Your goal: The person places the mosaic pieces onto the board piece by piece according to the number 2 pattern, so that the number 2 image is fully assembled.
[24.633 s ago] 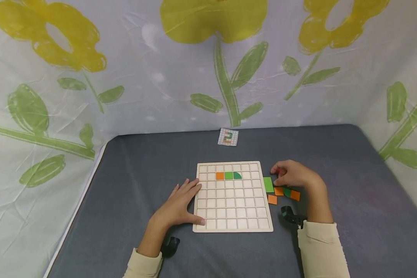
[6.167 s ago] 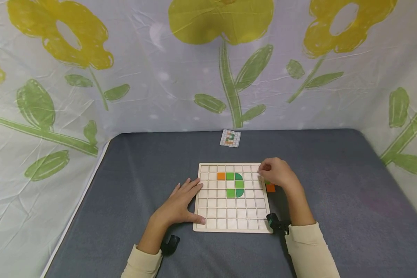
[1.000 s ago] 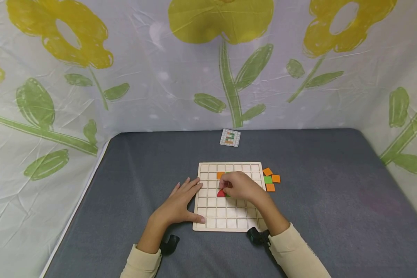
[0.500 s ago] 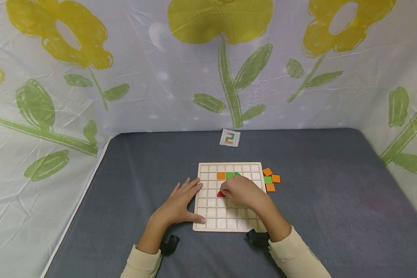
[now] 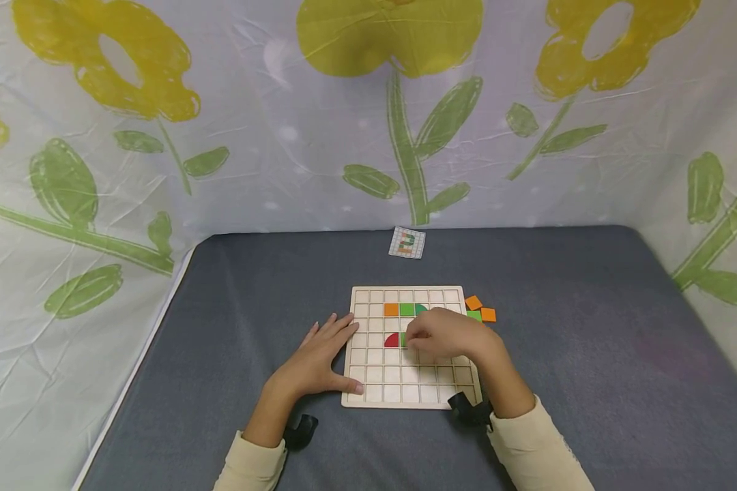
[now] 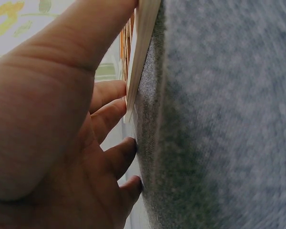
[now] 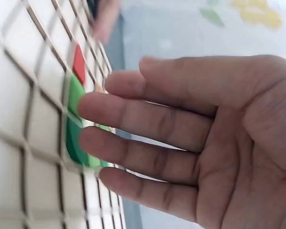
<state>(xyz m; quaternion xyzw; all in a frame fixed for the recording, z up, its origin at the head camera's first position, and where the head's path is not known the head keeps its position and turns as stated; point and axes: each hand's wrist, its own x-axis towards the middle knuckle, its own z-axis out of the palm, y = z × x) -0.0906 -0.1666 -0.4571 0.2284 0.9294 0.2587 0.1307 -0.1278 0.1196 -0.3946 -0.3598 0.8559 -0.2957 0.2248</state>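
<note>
A wooden grid board (image 5: 411,394) lies on the dark table. My left hand (image 5: 313,361) rests at its left edge, fingers spread and thumb on the near left corner; in the left wrist view two fingertips (image 6: 117,89) touch the board's rim. My right hand (image 5: 445,334) is over the board's middle, holding nothing, its fingers fairly straight in the right wrist view. Just left of it a red quarter-round tile (image 5: 392,340) sits in a cell beside a green square tile (image 5: 403,340). Higher up are an orange tile (image 5: 392,310), a light green tile (image 5: 407,310) and a dark green rounded tile (image 5: 420,309). My right hand hides other tiles.
Beside the board's right edge lie loose orange tiles (image 5: 488,315) and a green one (image 5: 474,316). Behind the board is a small card (image 5: 407,243) with a gridded coloured figure. A flower-printed cloth (image 5: 252,164) hangs behind the table.
Over the last second my right hand has let go of the red tile, now in its cell, and drawn back to the right. My left hand has stayed at the board's edge.
</note>
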